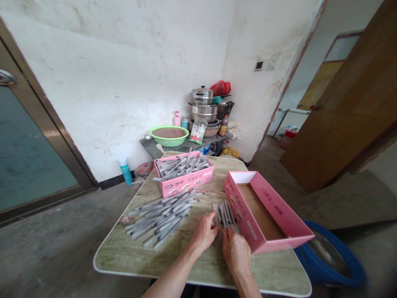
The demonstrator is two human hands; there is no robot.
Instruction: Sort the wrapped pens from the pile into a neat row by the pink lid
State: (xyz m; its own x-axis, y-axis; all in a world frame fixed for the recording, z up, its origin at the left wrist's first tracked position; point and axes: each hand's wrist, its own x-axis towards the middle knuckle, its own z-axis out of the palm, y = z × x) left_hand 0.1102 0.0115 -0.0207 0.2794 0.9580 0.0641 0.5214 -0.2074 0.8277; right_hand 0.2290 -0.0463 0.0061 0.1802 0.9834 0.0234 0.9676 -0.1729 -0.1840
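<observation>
Right hand (237,251), fingers curled, and left hand (204,231), fingers bent inward, meet at pens (223,213); I can't tell whether either pinches. Pink box (245,217) just beside.

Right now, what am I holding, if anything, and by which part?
Your left hand and right hand are at the near end of the small row of slim, pen-like grey plastic sticks; whether either grips any can't be told.
</observation>
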